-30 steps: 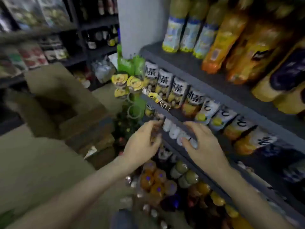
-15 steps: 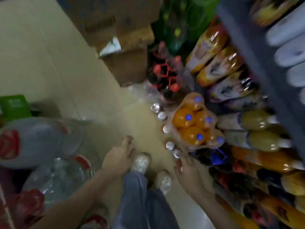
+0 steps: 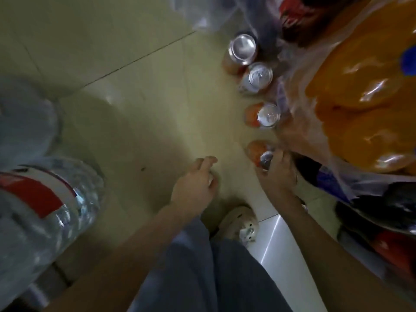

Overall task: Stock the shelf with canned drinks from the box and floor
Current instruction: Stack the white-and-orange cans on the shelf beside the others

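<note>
Several orange drink cans stand in a row on the beige tiled floor: the farthest can [image 3: 242, 50], a second can [image 3: 258, 76], a third can [image 3: 264, 114] and the nearest can [image 3: 258, 152]. My right hand [image 3: 278, 174] is wrapped over the top of the nearest can. My left hand [image 3: 195, 188] hovers just above the floor to the left of it, fingers loosely curled, holding nothing that I can see. The shelf and box are out of view.
A shrink-wrapped pack of orange soda bottles [image 3: 360, 91] crowds the right side next to the cans. Large clear water bottles with red labels [image 3: 42, 199] lie at the left. My shoe [image 3: 238, 224] and trouser leg [image 3: 202, 271] are at the bottom centre.
The view swung from the shelf down to the floor. Both hands dropped from the shelf; my right hand reached the nearest floor can and closed over it. The left hand lowered beside it.
</note>
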`<control>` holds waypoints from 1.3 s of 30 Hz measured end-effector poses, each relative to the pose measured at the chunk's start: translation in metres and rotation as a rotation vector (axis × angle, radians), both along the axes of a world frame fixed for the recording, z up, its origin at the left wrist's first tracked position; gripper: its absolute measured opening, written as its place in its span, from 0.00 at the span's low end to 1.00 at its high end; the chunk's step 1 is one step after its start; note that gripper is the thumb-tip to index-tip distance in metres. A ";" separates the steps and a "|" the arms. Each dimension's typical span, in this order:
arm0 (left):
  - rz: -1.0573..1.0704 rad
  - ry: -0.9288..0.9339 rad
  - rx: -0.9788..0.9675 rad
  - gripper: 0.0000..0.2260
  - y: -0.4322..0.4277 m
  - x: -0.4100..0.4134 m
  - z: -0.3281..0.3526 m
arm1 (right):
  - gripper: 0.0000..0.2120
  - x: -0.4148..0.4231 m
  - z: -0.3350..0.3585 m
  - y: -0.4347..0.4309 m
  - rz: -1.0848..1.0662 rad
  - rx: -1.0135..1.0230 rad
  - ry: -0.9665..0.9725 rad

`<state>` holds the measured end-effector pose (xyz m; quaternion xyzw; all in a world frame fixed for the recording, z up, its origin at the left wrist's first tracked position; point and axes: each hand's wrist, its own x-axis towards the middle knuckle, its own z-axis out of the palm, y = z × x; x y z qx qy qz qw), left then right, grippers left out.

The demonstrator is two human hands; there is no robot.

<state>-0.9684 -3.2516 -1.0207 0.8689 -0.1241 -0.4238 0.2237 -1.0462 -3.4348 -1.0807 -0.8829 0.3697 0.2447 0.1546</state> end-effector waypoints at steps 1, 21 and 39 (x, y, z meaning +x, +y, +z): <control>-0.024 -0.001 -0.029 0.20 -0.001 -0.001 -0.004 | 0.36 -0.003 0.000 -0.001 -0.006 0.032 -0.013; 0.222 0.243 -0.093 0.25 -0.006 0.017 -0.003 | 0.38 -0.057 -0.001 -0.001 -0.129 0.056 -0.021; 0.701 1.037 -0.437 0.34 -0.024 0.082 0.399 | 0.30 0.014 0.482 -0.016 -0.144 0.518 -0.704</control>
